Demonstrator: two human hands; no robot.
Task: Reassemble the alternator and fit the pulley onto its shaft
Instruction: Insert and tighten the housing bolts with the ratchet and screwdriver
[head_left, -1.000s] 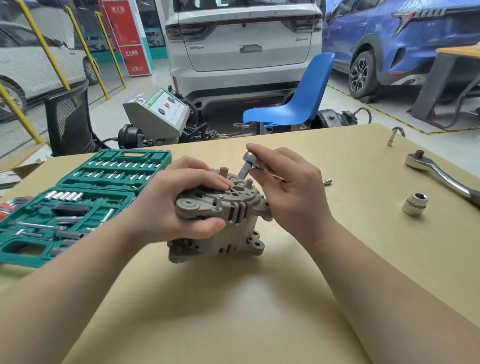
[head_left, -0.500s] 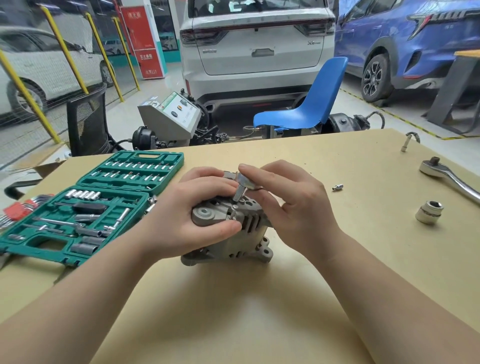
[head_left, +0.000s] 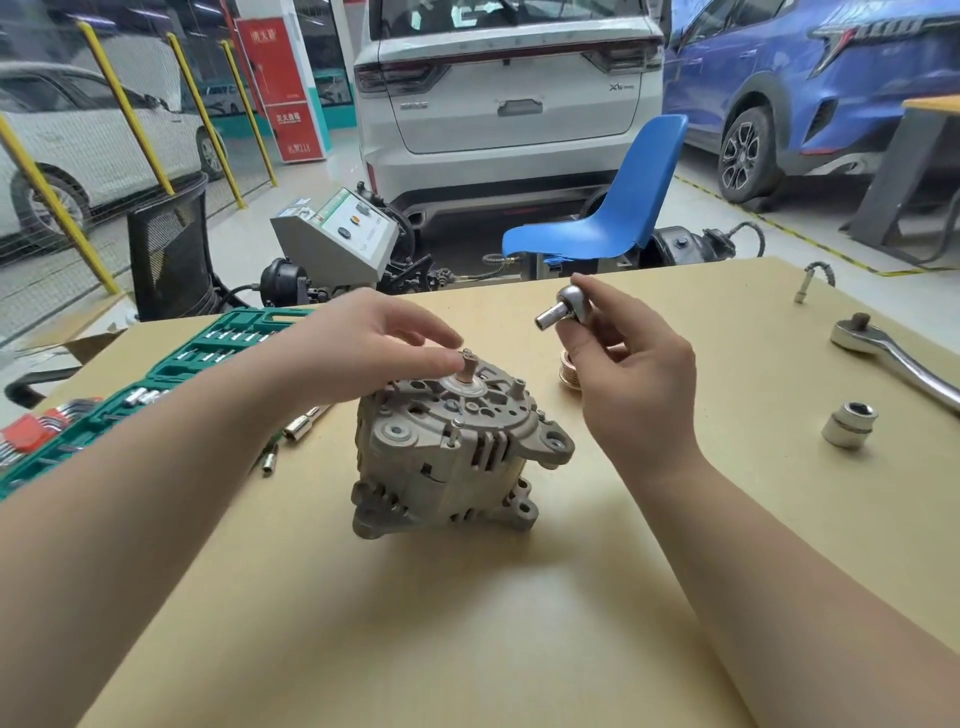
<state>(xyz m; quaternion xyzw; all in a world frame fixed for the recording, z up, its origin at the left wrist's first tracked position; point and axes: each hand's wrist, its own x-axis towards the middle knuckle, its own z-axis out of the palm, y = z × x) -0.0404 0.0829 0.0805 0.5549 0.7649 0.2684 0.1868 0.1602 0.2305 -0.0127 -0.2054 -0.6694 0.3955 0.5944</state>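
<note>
The grey alternator (head_left: 452, 447) stands on the tan table (head_left: 415, 623), shaft end (head_left: 468, 366) pointing up. My left hand (head_left: 374, 343) hovers over its top left with fingers stretched out, fingertips close to the shaft. My right hand (head_left: 623, 364) is lifted to the right of the alternator and holds a small ratchet with a socket (head_left: 563, 310) between thumb and fingers. The ribbed pulley (head_left: 567, 370) lies on the table behind the alternator, partly hidden by my right hand.
A green socket set case (head_left: 171, 374) lies open at the left, with loose sockets (head_left: 304, 427) beside it. A large ratchet wrench (head_left: 904, 358), a big socket (head_left: 849, 423) and a small bent tool (head_left: 813, 280) lie at the right. A blue chair (head_left: 618, 208) stands behind the table.
My left hand let go of the alternator body and rose above it. My right hand lifted the small ratchet off the alternator's top and drew it up to the right.
</note>
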